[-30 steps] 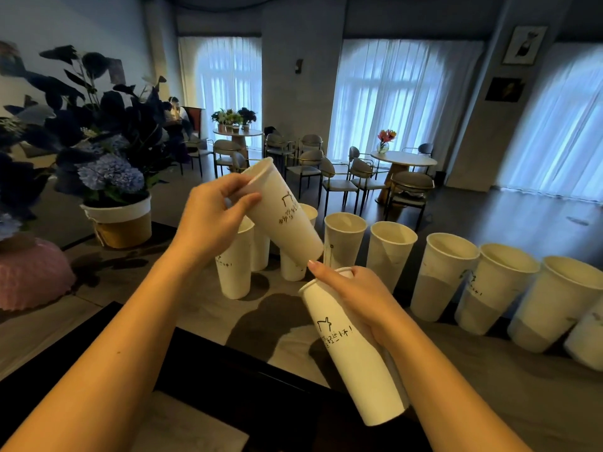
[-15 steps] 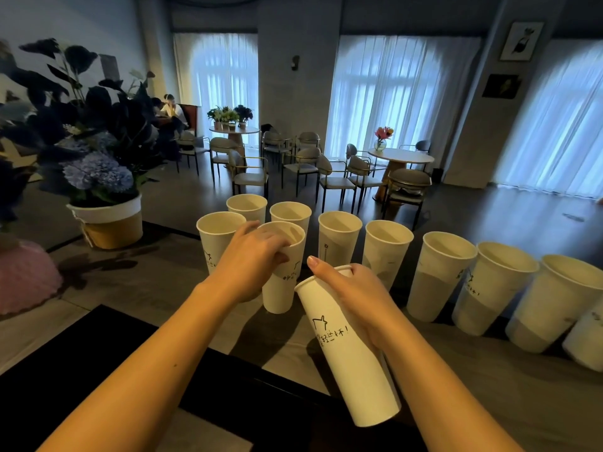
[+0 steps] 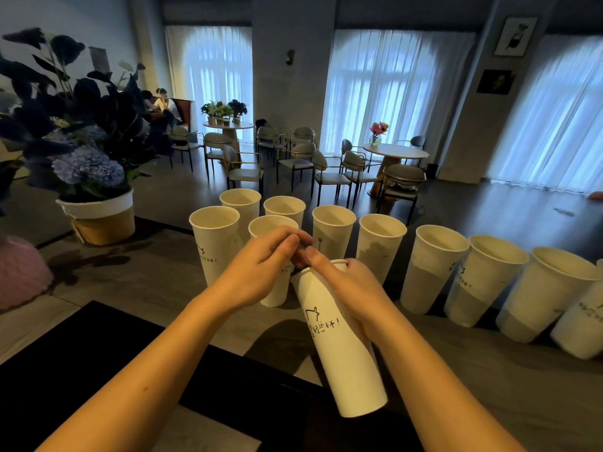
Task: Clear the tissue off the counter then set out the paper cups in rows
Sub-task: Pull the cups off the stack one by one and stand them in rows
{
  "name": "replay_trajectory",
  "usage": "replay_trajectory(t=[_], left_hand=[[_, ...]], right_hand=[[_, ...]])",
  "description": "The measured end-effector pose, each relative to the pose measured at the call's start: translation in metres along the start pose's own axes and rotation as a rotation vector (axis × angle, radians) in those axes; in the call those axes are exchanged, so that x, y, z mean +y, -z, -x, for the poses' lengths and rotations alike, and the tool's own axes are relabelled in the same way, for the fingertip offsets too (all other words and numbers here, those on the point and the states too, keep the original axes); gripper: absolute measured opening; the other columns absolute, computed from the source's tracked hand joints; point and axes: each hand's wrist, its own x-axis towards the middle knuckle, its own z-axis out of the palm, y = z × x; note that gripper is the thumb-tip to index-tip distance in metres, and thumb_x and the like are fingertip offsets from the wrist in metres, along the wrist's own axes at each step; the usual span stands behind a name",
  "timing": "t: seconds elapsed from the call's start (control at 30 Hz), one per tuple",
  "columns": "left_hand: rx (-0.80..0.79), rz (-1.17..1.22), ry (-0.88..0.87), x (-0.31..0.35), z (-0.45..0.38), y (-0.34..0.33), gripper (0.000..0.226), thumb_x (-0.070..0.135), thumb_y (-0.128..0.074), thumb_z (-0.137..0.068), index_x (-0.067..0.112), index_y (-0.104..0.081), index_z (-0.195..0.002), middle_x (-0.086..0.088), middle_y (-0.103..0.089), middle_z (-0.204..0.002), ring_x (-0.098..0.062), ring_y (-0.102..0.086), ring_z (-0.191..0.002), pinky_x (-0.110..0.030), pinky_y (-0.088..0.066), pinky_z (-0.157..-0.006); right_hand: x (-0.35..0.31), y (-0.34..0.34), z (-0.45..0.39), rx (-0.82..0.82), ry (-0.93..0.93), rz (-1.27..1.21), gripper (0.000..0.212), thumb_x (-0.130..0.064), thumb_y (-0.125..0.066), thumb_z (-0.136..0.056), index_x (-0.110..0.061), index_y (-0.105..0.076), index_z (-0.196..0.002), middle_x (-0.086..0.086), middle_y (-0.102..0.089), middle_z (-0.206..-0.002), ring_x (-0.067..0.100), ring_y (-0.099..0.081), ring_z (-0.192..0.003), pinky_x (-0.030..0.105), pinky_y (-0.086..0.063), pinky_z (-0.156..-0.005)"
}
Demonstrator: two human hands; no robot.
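Now your left hand (image 3: 261, 272), having released placed cup (image 3: 272, 256), is pinching rim of cup stack (image 3: 339, 337); right hand (image 3: 352, 295) gripping stack; next cup separating.

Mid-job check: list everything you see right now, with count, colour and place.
Standing paper cups: at least eleven, white, in rows along the counter's far side.
Cup stack: one, white with dark print, tilted, gripped near its top.
Counter: one, grey.
Flower pot: one, white and tan, blue blooms, far left on the counter.
Pink object: one, left edge.
Tables and chairs: several, in the room beyond.
Tissue: none visible.
Left hand: fingers at the stack's rim.
Right hand: grips the stack.
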Motion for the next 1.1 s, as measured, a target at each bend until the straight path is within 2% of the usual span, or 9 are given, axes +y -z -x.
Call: replay_trajectory(t=[0.13,0.27,0.33,0.43,0.53,0.63,0.8,0.93,1.1], left_hand=[[-0.325,0.075,0.116,0.007,0.007,-0.008,0.022,0.030,-0.048,-0.100,0.024,-0.067,-0.110,0.006,-0.070,-0.104,-0.009,-0.065,-0.101,-0.024,-0.052,-0.086],[-0.312,0.091,0.128,0.016,0.005,-0.015,0.014,0.021,-0.056,-0.096,0.022,-0.069,-0.101,0.004,-0.072,-0.097,-0.012,-0.068,-0.095,-0.030,-0.056,-0.083],[-0.273,0.076,0.106,0.024,0.000,-0.013,0.015,0.021,-0.055,-0.096,0.024,-0.069,-0.101,0.008,-0.071,-0.097,-0.007,-0.067,-0.094,-0.022,-0.054,-0.080],[-0.041,-0.113,0.024,0.038,-0.011,-0.008,0.015,0.024,-0.054,-0.096,0.032,-0.066,-0.100,0.015,-0.069,-0.091,0.004,-0.063,-0.090,-0.010,-0.048,-0.070],[0.043,-0.329,-0.047,0.048,-0.020,-0.012,0.017,0.028,-0.053,-0.097,0.026,-0.065,-0.108,0.013,-0.067,-0.096,0.002,-0.061,-0.089,-0.018,-0.049,-0.071],[0.024,-0.424,-0.083,0.052,-0.025,-0.022,0.019,0.026,-0.050,-0.098,0.021,-0.064,-0.110,0.007,-0.066,-0.098,-0.009,-0.061,-0.091,-0.028,-0.052,-0.074],[0.215,-0.631,-0.152,0.054,-0.033,-0.024,0.015,0.019,-0.050,-0.096,0.020,-0.063,-0.104,-0.002,-0.067,-0.099,-0.026,-0.059,-0.095,-0.043,-0.050,-0.083],[0.038,-0.923,-0.273,0.044,-0.031,-0.046,0.019,0.014,-0.070,-0.080,0.024,-0.063,-0.094,0.004,-0.072,-0.097,-0.023,-0.065,-0.096,-0.042,-0.040,-0.092],[-0.095,-1.093,-0.193,0.019,-0.028,-0.065,0.038,0.018,-0.083,-0.070,0.029,-0.060,-0.097,0.009,-0.070,-0.099,-0.015,-0.064,-0.101,-0.039,-0.039,-0.097]], right_hand=[[-0.002,0.011,0.007,0.009,-0.002,0.011,0.106,-0.094,-0.046,-0.055,-0.014,-0.061,-0.124,0.007,-0.073,-0.103,0.022,-0.072,-0.089,0.032,-0.054,-0.070],[-0.001,0.025,0.019,-0.005,0.026,0.043,0.095,-0.090,-0.045,-0.061,-0.019,-0.061,-0.121,0.002,-0.073,-0.098,0.016,-0.072,-0.084,0.028,-0.051,-0.065],[0.003,0.033,0.026,-0.006,0.039,0.038,0.092,-0.090,-0.046,-0.062,-0.022,-0.056,-0.123,-0.002,-0.071,-0.101,0.013,-0.071,-0.085,0.027,-0.052,-0.065],[0.014,0.046,0.031,0.021,-0.002,0.011,0.094,-0.090,-0.051,-0.061,-0.024,-0.049,-0.127,-0.005,-0.067,-0.108,0.014,-0.069,-0.093,0.032,-0.056,-0.073],[0.025,0.056,0.030,0.057,-0.061,-0.003,0.087,-0.084,-0.057,-0.074,-0.018,-0.053,-0.130,0.001,-0.067,-0.115,0.018,-0.067,-0.100,0.039,-0.057,-0.086],[0.031,0.064,0.030,0.081,-0.070,0.025,0.085,-0.080,-0.058,-0.078,-0.013,-0.056,-0.130,0.002,-0.068,-0.114,0.016,-0.067,-0.096,0.032,-0.055,-0.076],[0.040,0.073,0.029,0.116,-0.054,0.112,0.093,-0.079,-0.062,-0.076,-0.014,-0.048,-0.141,0.002,-0.062,-0.123,0.014,-0.061,-0.101,0.027,-0.045,-0.067],[0.043,0.071,0.026,0.081,-0.087,0.080,0.084,-0.071,-0.065,-0.081,-0.017,-0.047,-0.143,-0.007,-0.062,-0.107,0.007,-0.061,-0.091,0.025,-0.046,-0.064],[0.050,0.068,0.023,0.059,-0.072,0.116,0.076,-0.062,-0.067,-0.085,-0.017,-0.047,-0.143,-0.003,-0.062,-0.122,0.003,-0.061,-0.087,0.022,-0.045,-0.063]])
